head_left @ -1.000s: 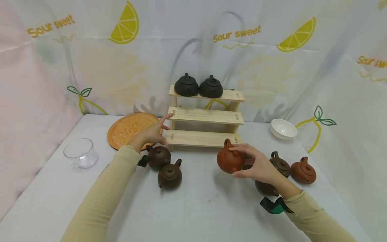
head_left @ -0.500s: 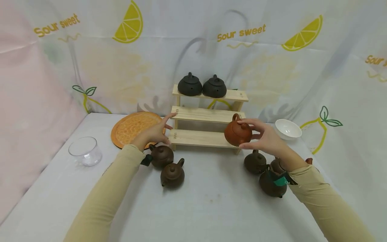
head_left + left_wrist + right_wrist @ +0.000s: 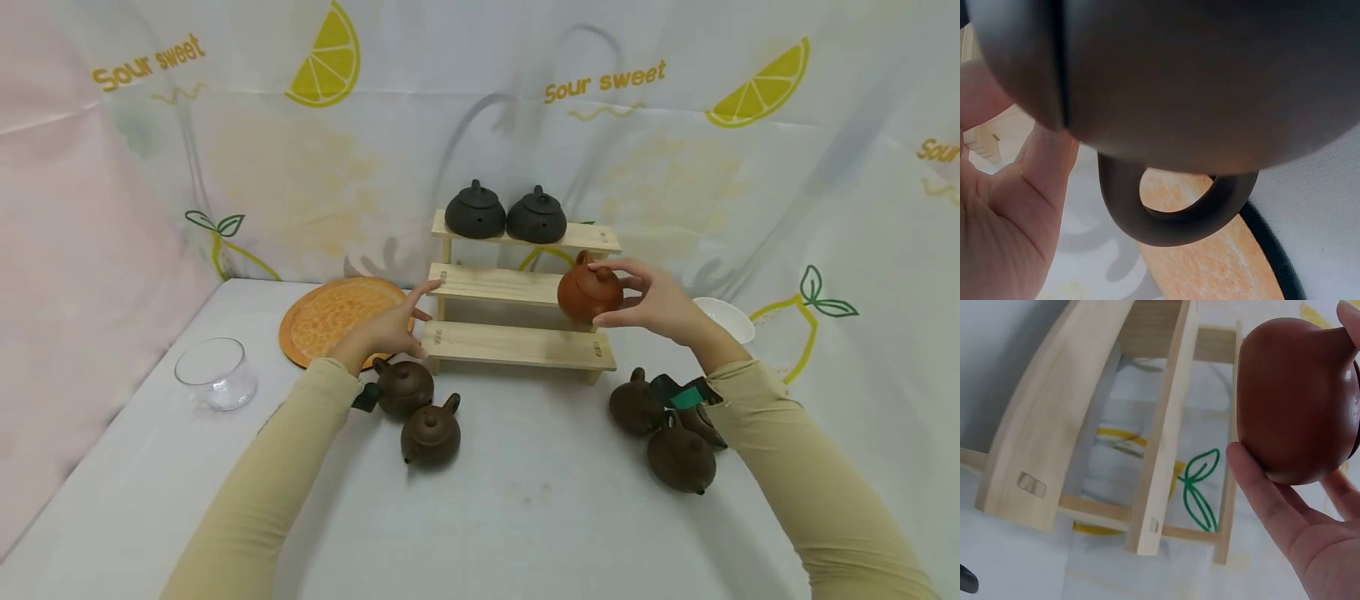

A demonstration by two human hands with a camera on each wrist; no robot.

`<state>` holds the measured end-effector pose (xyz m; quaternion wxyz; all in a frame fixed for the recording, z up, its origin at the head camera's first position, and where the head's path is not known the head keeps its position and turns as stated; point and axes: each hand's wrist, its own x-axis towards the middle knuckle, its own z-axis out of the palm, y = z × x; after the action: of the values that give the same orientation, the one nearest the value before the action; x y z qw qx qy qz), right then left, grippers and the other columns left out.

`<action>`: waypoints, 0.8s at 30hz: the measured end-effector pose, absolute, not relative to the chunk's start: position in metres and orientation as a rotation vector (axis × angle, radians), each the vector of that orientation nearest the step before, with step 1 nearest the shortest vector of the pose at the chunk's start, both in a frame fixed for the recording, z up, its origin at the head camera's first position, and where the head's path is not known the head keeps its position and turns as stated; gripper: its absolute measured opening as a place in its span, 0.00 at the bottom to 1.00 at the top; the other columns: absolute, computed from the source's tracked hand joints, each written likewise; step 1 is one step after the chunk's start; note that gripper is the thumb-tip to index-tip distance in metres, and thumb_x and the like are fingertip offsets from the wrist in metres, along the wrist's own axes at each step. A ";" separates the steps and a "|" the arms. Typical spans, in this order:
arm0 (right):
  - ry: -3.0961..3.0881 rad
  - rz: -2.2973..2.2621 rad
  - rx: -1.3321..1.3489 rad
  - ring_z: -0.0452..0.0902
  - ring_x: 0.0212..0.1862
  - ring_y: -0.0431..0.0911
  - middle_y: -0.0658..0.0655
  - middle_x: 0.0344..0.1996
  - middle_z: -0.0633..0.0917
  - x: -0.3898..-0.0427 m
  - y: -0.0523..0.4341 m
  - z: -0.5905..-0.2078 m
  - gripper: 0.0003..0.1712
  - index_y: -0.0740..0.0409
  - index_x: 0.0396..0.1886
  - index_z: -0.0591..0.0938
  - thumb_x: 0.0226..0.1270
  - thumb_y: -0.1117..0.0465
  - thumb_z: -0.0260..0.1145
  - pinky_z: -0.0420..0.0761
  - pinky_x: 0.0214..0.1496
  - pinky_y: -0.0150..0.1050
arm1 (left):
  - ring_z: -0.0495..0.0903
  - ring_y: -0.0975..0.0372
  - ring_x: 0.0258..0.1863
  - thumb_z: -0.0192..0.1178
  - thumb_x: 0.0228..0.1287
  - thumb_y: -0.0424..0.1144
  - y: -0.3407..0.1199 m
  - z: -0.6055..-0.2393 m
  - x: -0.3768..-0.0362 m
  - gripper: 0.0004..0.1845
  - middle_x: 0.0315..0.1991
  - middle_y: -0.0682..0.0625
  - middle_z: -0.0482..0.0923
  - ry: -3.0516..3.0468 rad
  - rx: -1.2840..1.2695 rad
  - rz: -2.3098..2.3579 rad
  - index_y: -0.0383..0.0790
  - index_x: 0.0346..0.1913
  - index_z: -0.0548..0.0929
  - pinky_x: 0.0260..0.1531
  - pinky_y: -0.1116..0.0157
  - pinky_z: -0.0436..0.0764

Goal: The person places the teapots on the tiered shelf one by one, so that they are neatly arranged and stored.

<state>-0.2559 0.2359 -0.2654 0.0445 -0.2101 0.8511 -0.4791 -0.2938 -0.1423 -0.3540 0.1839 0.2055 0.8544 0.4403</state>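
Observation:
My right hand [image 3: 660,304] grips a reddish-brown clay teapot [image 3: 587,293] in front of the right end of the wooden three-step rack [image 3: 517,343], about level with its middle shelf. In the right wrist view the teapot [image 3: 1294,403] sits between thumb and fingers. My left hand [image 3: 386,329] is at the rack's left end, index finger extended by the middle shelf and thumb by the lowest one. Two black teapots, one left [image 3: 476,212] and one right [image 3: 537,218], stand on the top shelf. A dark brown teapot [image 3: 1191,81] fills most of the left wrist view.
Two dark brown teapots [image 3: 431,437] stand below my left hand. Several more brown teapots [image 3: 681,457] cluster under my right forearm. A round orange-patterned board [image 3: 315,325] and a clear glass bowl [image 3: 225,387] lie left. A white bowl [image 3: 727,318] is partly behind my right wrist.
My right hand has raised the reddish-brown teapot from in front of the lowest shelf up to the middle shelf's level. The left hand has stayed at the rack's left end.

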 end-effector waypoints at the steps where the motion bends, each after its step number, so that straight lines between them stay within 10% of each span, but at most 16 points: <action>1: 2.606 -1.461 -0.623 0.72 0.55 0.54 0.56 0.59 0.70 -0.259 0.236 -0.264 0.38 0.56 0.62 0.72 0.48 0.67 0.75 0.79 0.43 0.37 | 0.75 0.55 0.26 0.65 0.48 0.18 -0.143 -0.354 -0.294 0.60 0.62 0.31 0.60 2.409 0.579 1.241 0.59 0.73 0.38 0.27 0.64 0.74; 24: 2.778 -1.451 -0.448 0.67 0.59 0.52 0.51 0.64 0.67 -0.322 0.242 -0.242 0.39 0.49 0.65 0.71 0.51 0.60 0.74 0.72 0.48 0.40 | 0.77 0.52 0.34 0.65 0.47 0.18 -0.142 -0.355 -0.293 0.60 0.62 0.31 0.59 2.396 0.597 1.267 0.59 0.73 0.38 0.30 0.60 0.76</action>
<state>-0.3224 0.2416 -0.2423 -0.0122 -0.1414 0.8775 -0.4582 -0.2930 -0.1424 -0.3548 0.1819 0.2114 0.8489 0.4489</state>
